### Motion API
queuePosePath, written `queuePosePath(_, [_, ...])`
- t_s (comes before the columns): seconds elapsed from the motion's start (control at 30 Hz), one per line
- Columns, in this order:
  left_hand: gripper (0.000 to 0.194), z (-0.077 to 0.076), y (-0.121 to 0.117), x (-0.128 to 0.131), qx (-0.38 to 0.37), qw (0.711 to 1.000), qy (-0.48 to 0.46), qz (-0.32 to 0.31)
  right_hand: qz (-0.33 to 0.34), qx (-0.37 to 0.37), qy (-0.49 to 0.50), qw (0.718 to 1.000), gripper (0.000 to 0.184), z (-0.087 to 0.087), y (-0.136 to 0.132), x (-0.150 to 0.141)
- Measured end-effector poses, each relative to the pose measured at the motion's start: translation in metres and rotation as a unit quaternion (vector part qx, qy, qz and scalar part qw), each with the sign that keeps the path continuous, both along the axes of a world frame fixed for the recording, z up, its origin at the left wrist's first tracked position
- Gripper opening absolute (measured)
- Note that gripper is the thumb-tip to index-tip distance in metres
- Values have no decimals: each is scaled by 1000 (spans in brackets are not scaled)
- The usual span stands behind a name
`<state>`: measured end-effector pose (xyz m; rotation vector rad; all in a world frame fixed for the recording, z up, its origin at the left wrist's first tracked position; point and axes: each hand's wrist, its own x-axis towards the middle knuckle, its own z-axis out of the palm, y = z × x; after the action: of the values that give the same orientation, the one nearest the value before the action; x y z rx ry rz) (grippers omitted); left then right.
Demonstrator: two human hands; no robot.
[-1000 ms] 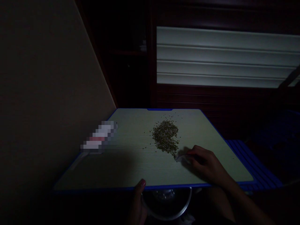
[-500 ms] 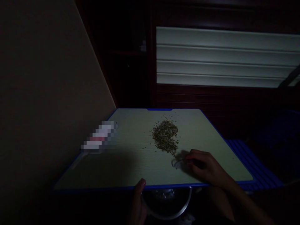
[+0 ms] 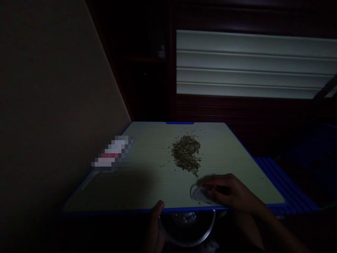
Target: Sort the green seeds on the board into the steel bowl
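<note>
My right hand (image 3: 228, 191) is pinched on a clear half-round plastic piece that looks like a protractor (image 3: 197, 193), flat on the board near its front edge. A single dark grain (image 3: 199, 202) lies beside that piece. Beyond it spreads a pile of small brownish grains (image 3: 185, 151), with strays around it. My left hand (image 3: 157, 226) is at the table's front edge, thumb up over the blue rim. Its other fingers are mostly hidden in the dark. Right by it, below the edge, sits a round metal bowl (image 3: 196, 243), partly covered by the table.
The pale tabletop (image 3: 147, 140) has a blue rim. A blurred white and red packet (image 3: 110, 156) lies at its left edge, by a wall (image 3: 52, 105). Behind stands a dark cabinet with a slatted pale panel (image 3: 250, 63). Blue slats (image 3: 284, 186) show at the right.
My right hand has drawn the clear plastic piece slightly toward the front edge, away from the pile, and the piece lies flatter. My left hand stays where it was.
</note>
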<state>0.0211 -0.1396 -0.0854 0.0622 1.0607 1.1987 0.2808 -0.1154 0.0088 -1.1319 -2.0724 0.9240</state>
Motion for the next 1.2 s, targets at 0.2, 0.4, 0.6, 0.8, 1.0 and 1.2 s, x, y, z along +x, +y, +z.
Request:
queuePosePath(0.2, [55, -3, 0, -1, -5, 1000, 19, 6, 17, -6, -17, 1000, 29, 0, -1, 1])
queuePosePath(0.4, [59, -7, 3, -1, -16, 1000, 1, -11, 41, -1, -8, 999, 29, 1, -1, 0])
queuePosePath(0.6, [57, 10, -1, 2, -10, 1000, 14, 15, 57, 9, -1, 998, 29, 1, 0, 1])
queuePosePath(0.8, [54, 15, 2, 5, -9, 999, 30, 25, 58, 4, 9, 998, 29, 1, -1, 1])
queuePosePath(1.0, [58, 8, 1, 2, -9, 1000, 11, 11, -38, -14, -6, 999, 26, -2, 0, 0])
queuePosePath(1.2, [57, 11, 0, 4, 1, 1000, 18, 16, -156, 4, -14, 988, 20, -7, 3, 1])
